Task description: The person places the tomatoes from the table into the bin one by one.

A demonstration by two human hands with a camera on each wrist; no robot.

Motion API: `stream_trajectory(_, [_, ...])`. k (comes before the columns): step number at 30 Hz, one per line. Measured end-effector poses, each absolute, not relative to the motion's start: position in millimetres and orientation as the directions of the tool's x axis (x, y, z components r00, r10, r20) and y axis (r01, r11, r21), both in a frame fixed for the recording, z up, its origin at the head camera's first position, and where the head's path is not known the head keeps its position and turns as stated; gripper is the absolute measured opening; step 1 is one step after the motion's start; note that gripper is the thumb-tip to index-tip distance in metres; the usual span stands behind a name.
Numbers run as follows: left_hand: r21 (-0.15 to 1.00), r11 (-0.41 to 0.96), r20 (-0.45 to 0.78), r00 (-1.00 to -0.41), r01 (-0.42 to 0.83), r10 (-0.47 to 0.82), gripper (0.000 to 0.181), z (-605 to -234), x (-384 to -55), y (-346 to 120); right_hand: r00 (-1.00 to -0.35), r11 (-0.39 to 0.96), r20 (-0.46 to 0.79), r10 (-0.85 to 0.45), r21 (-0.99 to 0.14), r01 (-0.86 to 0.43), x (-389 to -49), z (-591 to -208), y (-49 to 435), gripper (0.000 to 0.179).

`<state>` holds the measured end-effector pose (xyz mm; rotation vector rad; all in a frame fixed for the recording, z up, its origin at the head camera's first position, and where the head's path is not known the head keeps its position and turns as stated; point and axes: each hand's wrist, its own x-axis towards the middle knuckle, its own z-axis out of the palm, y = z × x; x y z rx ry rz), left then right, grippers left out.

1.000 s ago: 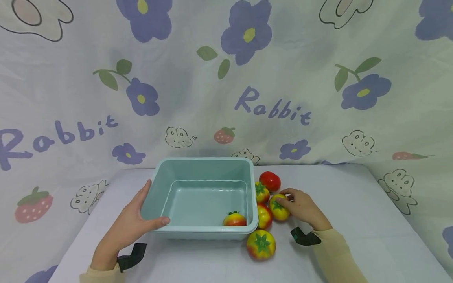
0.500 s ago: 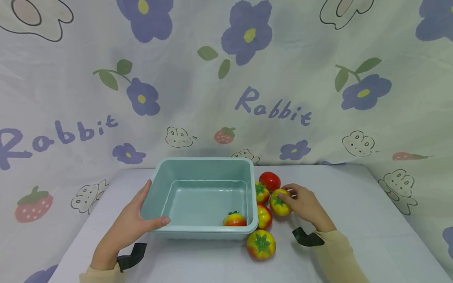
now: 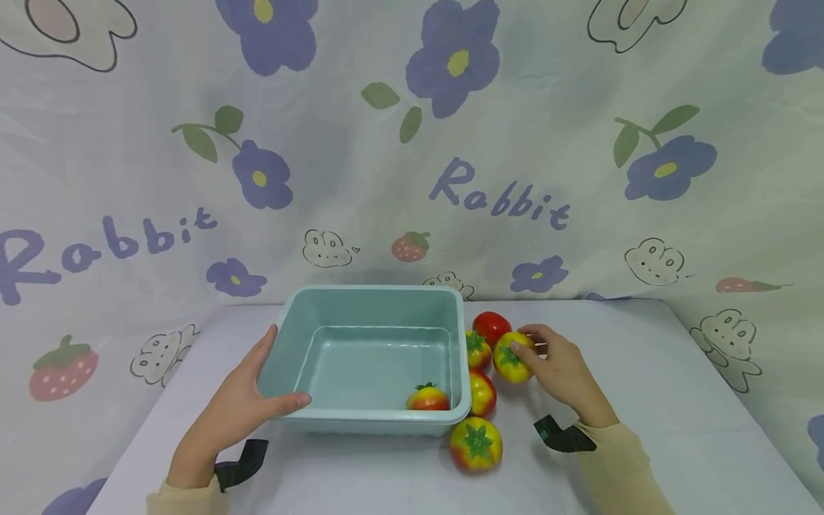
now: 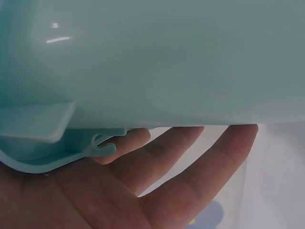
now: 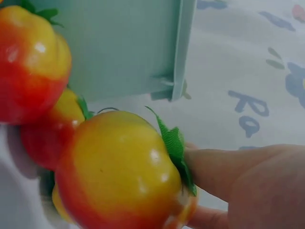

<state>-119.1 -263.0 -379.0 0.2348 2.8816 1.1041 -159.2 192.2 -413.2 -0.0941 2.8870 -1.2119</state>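
A light teal plastic bin [image 3: 380, 415] stands on the white table, one red-yellow toy tomato [image 3: 428, 398] in its near right corner. My left hand [image 3: 241, 400] grips the bin's near left corner, thumb over the front rim. In the left wrist view, its fingers [image 4: 186, 186] lie along the outer wall. My right hand [image 3: 563, 368] holds a yellow-red toy tomato [image 3: 512, 360] with a green leafy top, right of the bin. The right wrist view shows that tomato [image 5: 119, 171] large, the thumb beside its leaves and the other fingers mostly hidden.
Along the bin's right side lie a red tomato [image 3: 492, 327] at the back, a yellow-red one [image 3: 477, 352] in front of it, and another [image 3: 481, 393] nearer. One more tomato [image 3: 476, 445] sits by the near right corner. A patterned cloth [image 3: 360, 179] hangs behind the table.
My right hand has moved the held tomato slightly up the picture, toward the back of the table. My left hand and the bin have stayed in place.
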Motion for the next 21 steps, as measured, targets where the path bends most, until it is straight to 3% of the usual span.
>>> stream_trajectory(21, [0.661,0.74,0.009,-0.988,0.123,0.156,0.115,-378.9,-120.0,-263.6,-0.953,0.643,0.301,0.036,-0.737,-0.208,-150.9,-400.2,183.8,0.05])
